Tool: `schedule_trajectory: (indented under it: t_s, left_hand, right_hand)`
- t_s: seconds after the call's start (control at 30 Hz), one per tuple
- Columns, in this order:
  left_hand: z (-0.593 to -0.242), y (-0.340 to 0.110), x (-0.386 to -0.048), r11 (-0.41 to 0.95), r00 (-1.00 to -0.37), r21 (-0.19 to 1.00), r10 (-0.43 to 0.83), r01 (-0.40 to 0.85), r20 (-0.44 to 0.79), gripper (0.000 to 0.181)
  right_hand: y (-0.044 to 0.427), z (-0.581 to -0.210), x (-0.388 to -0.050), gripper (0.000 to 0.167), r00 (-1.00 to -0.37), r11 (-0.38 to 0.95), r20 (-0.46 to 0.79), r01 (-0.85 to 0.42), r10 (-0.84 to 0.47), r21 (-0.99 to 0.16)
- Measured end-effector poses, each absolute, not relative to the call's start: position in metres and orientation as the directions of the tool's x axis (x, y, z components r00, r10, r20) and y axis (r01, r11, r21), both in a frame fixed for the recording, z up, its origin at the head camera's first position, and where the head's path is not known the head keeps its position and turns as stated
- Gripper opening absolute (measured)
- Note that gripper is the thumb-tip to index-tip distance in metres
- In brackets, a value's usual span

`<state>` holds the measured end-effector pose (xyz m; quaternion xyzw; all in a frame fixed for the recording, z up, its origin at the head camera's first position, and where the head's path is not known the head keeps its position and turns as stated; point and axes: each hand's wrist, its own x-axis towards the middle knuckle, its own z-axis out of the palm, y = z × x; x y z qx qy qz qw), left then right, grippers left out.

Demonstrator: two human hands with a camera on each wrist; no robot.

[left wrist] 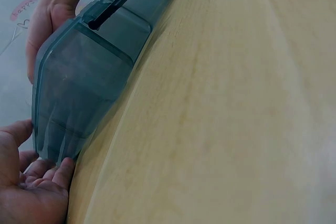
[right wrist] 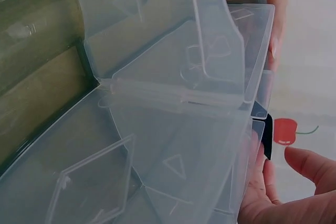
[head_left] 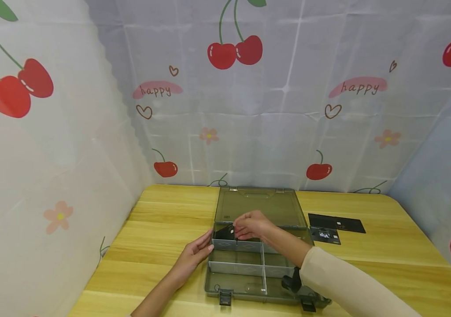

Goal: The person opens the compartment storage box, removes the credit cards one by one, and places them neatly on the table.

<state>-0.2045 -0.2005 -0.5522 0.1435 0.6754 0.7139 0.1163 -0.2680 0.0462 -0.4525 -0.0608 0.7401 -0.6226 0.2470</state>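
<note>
A smoky clear plastic organizer box (head_left: pixel 235 279) lies on the table with its lid (head_left: pixel 259 207) folded back. In its back left compartment a black card (head_left: pixel 225 232) leans at a slant. My right hand (head_left: pixel 252 225) reaches into that compartment and holds the card by its right end. The right wrist view shows the card's dark edge (right wrist: pixel 269 137) beside the fingers, mostly hidden by frosted dividers (right wrist: pixel 173 98). My left hand (head_left: pixel 192 255) rests against the box's left side, its fingers and thumb touching the wall, as the left wrist view also shows.
Right of the box lie more black cards (head_left: pixel 350 224), and one of them is marked Vip (head_left: pixel 330 240). A black object (head_left: pixel 291 281) sits in the front right compartment, partly behind the sleeve. Two black latches (head_left: pixel 225 297) hang at the front. A cherry-print curtain (head_left: pixel 249 145) stands behind.
</note>
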Motion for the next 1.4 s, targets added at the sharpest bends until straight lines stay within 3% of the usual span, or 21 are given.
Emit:
schedule_trajectory:
  t_s: [1.4]
  left_hand:
    - [-0.553, -0.201, -0.204, -0.047, -0.934, 0.998, 0.354, 0.036, 0.05, 0.062]
  right_hand:
    - [0.042, -0.441, -0.262, 0.019, -0.896, 0.216, -0.278, 0.212, -0.348, -0.953]
